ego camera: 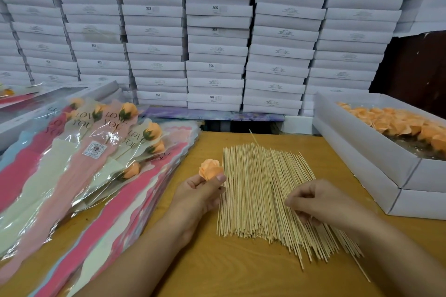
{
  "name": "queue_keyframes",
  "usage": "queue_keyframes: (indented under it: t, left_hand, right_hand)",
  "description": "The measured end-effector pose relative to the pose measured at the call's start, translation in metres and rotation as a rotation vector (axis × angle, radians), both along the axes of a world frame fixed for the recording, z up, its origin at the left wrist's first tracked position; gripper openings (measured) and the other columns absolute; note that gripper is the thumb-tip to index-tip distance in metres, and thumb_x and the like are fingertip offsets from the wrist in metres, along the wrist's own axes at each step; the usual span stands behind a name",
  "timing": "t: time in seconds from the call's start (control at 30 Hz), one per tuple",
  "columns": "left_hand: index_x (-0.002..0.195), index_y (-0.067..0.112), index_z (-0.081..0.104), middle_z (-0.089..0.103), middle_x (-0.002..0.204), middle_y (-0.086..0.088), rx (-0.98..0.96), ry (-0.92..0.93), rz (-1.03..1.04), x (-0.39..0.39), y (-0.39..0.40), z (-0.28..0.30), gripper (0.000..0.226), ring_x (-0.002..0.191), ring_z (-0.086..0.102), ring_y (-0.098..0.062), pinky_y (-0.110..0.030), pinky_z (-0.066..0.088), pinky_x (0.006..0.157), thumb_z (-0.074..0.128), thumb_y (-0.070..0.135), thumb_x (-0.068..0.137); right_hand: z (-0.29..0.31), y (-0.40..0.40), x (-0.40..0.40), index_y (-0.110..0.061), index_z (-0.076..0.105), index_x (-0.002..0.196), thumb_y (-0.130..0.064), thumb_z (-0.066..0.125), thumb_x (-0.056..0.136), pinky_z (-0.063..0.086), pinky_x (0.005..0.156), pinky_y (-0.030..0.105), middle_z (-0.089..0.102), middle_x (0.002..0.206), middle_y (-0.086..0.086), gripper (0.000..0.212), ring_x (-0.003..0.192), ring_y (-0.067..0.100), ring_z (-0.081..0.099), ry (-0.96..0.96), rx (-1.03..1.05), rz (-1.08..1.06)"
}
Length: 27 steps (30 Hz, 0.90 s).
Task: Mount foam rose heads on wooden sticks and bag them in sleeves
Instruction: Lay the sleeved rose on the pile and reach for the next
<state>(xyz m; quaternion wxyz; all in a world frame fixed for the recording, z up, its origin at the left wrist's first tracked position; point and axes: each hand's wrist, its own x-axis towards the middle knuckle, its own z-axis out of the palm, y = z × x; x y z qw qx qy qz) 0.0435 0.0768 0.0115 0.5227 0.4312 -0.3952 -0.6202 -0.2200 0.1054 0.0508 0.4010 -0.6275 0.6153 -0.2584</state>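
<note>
The left hand point(202, 191) pinches an orange rose head point(210, 169) upright, base down, ready for mounting; the right hand's point(316, 200) grip curls over the sticks point(260, 190) on the worktop point(217, 267), seemingly picking one.

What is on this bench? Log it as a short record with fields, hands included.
left hand: pinches an orange foam rose head, raised beside the sticks
right hand: fingers curled over the pile of wooden sticks, apparently picking one
rose supply: white box at right, filled with orange rose heads
finished roses: bagged in sleeves, stacked at left
table: wooden
background: wall of stacked white boxes
</note>
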Motion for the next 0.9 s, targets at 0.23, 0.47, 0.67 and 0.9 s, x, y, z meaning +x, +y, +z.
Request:
queue_keyframes:
  t: [0.23,0.47,0.67,0.9]
  left_hand:
    - [0.106,0.008,0.076,0.076,0.107,-0.011,0.004,0.097,-0.005,0.003,-0.002,0.000,0.059,0.084,0.073,-0.013,-0.022,0.059,0.064,0.089,0.035,0.055]
    - [0.109,0.003,0.073,0.075,0.107,-0.015,0.023,0.153,-0.015,0.003,-0.002,0.002,0.043,0.085,0.072,-0.016,-0.023,0.061,0.066,0.080,0.025,0.072]
    - [0.086,0.013,0.081,0.076,0.099,-0.017,0.038,0.256,0.007,0.011,-0.007,0.007,0.019,0.077,0.076,-0.017,-0.024,0.061,0.061,0.077,0.027,0.074]
    - [0.105,0.011,0.070,0.076,0.101,-0.018,0.082,0.320,0.084,0.013,-0.009,0.011,0.037,0.076,0.077,-0.019,-0.025,0.062,0.057,0.076,0.029,0.074]
  right_hand:
    - [0.007,0.005,0.002,-0.026,0.078,0.080,-0.018,0.072,0.089,0.052,0.057,0.023,0.071,0.068,0.002,0.014,0.061,0.010,0.064,-0.070,0.009,0.055]
    - [0.012,0.011,0.004,-0.024,0.078,0.079,-0.019,0.071,0.090,0.050,0.057,0.018,0.070,0.068,-0.001,0.014,0.061,0.006,0.063,-0.097,0.006,0.101]
    - [0.029,0.015,-0.006,-0.028,0.080,0.081,-0.016,0.070,0.090,0.052,0.059,0.015,0.072,0.071,-0.003,0.018,0.063,0.005,0.064,-0.081,-0.076,0.086]
    - [0.035,0.016,-0.016,-0.021,0.081,0.082,-0.017,0.070,0.090,0.051,0.056,0.016,0.067,0.064,-0.002,0.014,0.057,0.005,0.060,-0.048,-0.065,0.113]
